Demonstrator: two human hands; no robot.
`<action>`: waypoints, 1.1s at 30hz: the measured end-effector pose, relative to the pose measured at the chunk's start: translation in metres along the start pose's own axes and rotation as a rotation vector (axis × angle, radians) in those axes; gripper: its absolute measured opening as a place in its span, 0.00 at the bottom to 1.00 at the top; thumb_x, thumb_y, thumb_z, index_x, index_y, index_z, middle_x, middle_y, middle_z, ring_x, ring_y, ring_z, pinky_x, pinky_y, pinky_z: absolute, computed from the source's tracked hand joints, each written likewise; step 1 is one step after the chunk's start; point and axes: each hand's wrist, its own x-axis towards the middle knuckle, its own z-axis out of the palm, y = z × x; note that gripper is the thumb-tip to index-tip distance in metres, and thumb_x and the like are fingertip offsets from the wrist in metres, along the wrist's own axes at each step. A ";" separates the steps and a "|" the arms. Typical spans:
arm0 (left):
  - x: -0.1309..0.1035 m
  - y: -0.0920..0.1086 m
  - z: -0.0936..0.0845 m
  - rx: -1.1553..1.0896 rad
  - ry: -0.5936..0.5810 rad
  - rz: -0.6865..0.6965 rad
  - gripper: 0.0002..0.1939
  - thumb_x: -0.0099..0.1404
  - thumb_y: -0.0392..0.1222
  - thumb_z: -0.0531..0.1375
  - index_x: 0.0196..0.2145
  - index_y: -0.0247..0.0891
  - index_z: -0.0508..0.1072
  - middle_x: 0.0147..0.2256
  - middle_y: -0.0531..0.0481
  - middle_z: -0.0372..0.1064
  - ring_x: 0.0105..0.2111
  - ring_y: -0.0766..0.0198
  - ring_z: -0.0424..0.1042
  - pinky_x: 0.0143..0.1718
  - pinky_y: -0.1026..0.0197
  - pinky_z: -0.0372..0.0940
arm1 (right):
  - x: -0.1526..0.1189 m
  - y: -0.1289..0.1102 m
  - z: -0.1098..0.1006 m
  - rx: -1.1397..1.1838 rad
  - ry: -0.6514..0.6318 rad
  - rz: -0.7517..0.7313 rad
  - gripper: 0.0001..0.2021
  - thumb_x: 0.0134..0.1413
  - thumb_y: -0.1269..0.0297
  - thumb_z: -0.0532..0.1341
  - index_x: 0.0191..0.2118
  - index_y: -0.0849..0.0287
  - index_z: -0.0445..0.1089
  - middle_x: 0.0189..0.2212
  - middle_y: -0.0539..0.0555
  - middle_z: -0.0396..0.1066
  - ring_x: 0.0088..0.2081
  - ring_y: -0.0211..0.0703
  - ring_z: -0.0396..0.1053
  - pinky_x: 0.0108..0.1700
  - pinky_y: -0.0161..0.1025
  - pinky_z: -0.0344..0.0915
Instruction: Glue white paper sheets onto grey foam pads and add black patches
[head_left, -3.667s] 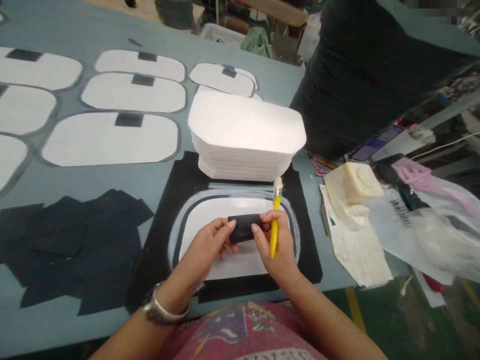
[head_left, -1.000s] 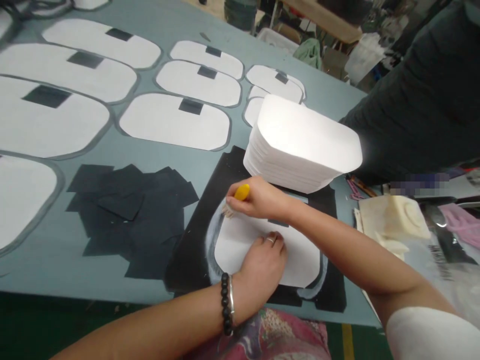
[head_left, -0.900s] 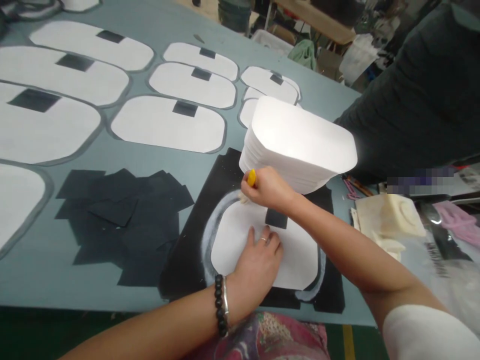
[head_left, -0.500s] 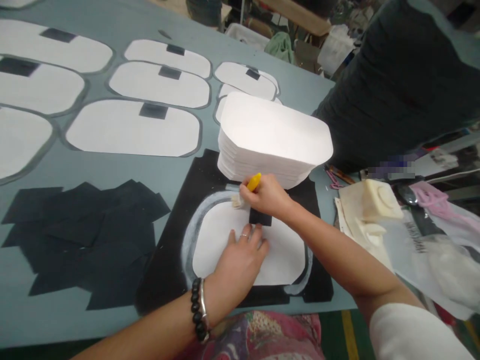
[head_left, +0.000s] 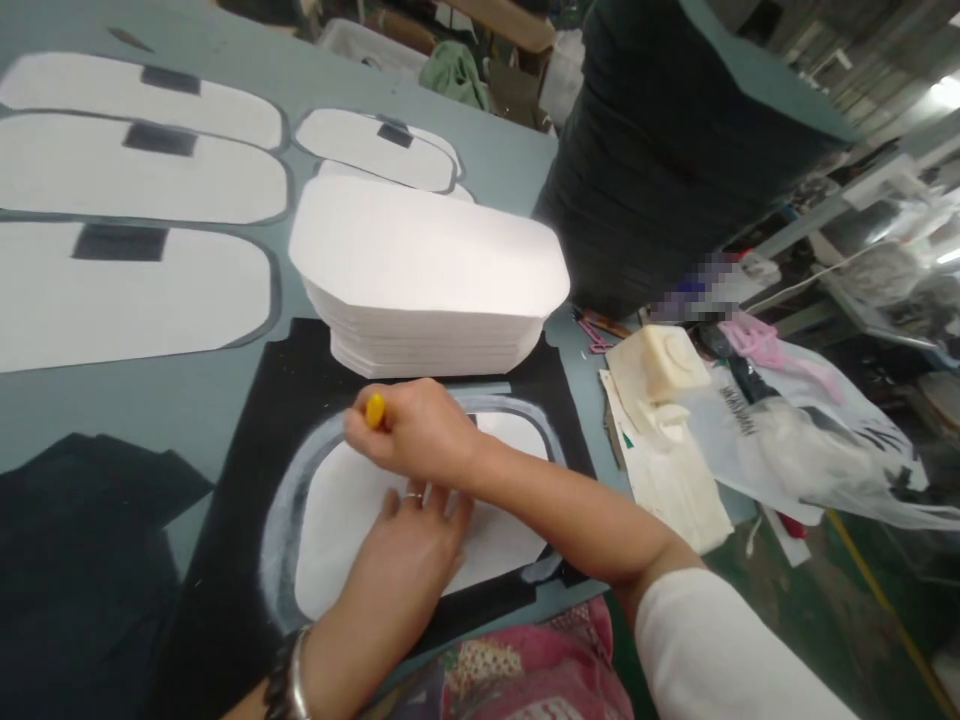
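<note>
My left hand [head_left: 401, 560] lies flat on a white rounded-corner sheet [head_left: 337, 510], its fingers slightly spread near the sheet's middle. Just above those fingertips, my right hand [head_left: 424, 430] grips a brush by its yellow handle [head_left: 376, 409], over the upper left of the sheet. The fist hides the brush's bristles, and most of a dark patch at the sheet's top edge is covered too. Beneath the sheet is a black board [head_left: 232, 490] with a pale smeared band around the sheet's outline.
A thick stack of white sheets [head_left: 427, 250] stands on the board's far part. More white sheets with dark patches [head_left: 157, 170] lie at left, beside dark fabric pieces [head_left: 82, 540]. A tall dark stack [head_left: 645, 150], a cream container [head_left: 675, 362] and plastic bags [head_left: 802, 440] are on the right.
My view has swung right, so the table things appear further left. Relative to the sheet, my right hand with the brush has shifted left and nearer. My left hand still presses the sheet.
</note>
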 end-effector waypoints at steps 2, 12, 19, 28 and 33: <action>0.000 0.000 -0.001 0.016 0.012 0.008 0.23 0.66 0.35 0.64 0.59 0.40 0.76 0.61 0.30 0.69 0.62 0.34 0.69 0.57 0.35 0.70 | -0.018 0.024 -0.014 0.011 0.038 0.071 0.12 0.68 0.61 0.59 0.34 0.59 0.75 0.26 0.50 0.75 0.30 0.37 0.70 0.36 0.33 0.58; 0.003 -0.001 -0.005 0.085 -0.007 0.031 0.28 0.68 0.38 0.63 0.64 0.45 0.72 0.68 0.31 0.62 0.65 0.34 0.65 0.57 0.36 0.71 | -0.110 0.106 -0.093 0.032 0.285 0.477 0.15 0.65 0.57 0.62 0.30 0.60 0.76 0.21 0.51 0.75 0.26 0.40 0.74 0.31 0.34 0.61; 0.003 -0.001 -0.001 0.100 0.029 0.053 0.28 0.67 0.43 0.65 0.64 0.42 0.72 0.67 0.30 0.62 0.65 0.33 0.64 0.57 0.36 0.70 | -0.167 0.094 -0.077 0.077 0.243 0.594 0.22 0.65 0.47 0.63 0.24 0.57 0.71 0.16 0.49 0.69 0.20 0.37 0.68 0.28 0.35 0.60; 0.001 -0.005 0.007 0.127 0.088 0.101 0.29 0.69 0.47 0.63 0.65 0.40 0.70 0.65 0.30 0.60 0.62 0.33 0.63 0.52 0.41 0.72 | -0.167 0.098 -0.066 0.124 0.504 0.598 0.25 0.64 0.40 0.61 0.26 0.56 0.69 0.19 0.49 0.71 0.25 0.38 0.72 0.35 0.35 0.65; 0.002 -0.003 0.005 0.129 0.082 0.116 0.28 0.70 0.48 0.61 0.65 0.38 0.69 0.64 0.29 0.60 0.61 0.33 0.62 0.51 0.41 0.72 | -0.233 0.067 -0.028 0.119 0.537 0.668 0.25 0.65 0.43 0.61 0.24 0.55 0.64 0.17 0.47 0.66 0.21 0.36 0.65 0.28 0.34 0.59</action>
